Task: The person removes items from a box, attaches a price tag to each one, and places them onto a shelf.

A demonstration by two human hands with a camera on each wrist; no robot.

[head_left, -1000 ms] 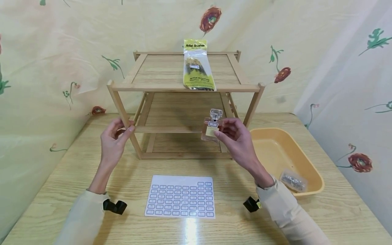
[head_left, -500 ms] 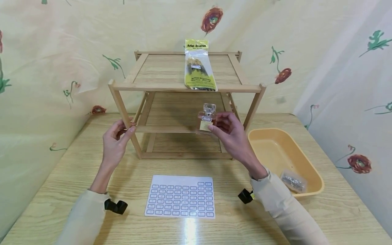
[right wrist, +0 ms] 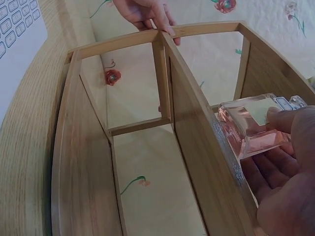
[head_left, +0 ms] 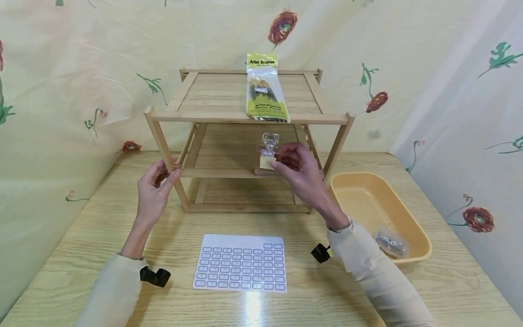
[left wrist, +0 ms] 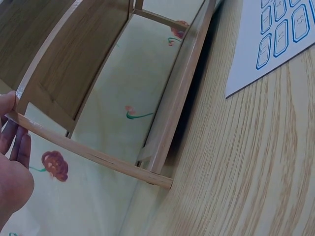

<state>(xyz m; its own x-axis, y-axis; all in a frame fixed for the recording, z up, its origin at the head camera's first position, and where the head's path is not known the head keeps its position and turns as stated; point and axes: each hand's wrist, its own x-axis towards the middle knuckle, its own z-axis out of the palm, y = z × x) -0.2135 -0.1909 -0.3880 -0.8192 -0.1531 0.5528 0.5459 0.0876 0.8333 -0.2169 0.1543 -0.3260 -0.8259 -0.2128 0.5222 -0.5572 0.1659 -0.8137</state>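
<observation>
My right hand (head_left: 300,170) pinches a perfume bottle (head_left: 264,162) between thumb and fingers. The bottle is clear glass with pinkish liquid, a pale label and a faceted stopper. It stands upright at the front edge of the middle shelf of a wooden rack (head_left: 216,172); in the right wrist view the bottle's base (right wrist: 231,132) is right at that shelf's edge. My left hand (head_left: 153,184) grips the rack's front left post where the middle shelf joins it. In the left wrist view its fingers (left wrist: 22,147) lie around that corner.
A pack of artist brushes (head_left: 265,102) lies on the rack's top shelf. At the right is a yellow plastic bin (head_left: 359,195) with a small clear packet (head_left: 391,243) inside. A white sheet of printed labels (head_left: 241,263) lies on the table (head_left: 171,304) before the rack.
My right hand has carried the perfume bottle left and inward, from in front of the rack to the middle shelf's front edge. The left hand has stayed on the post.
</observation>
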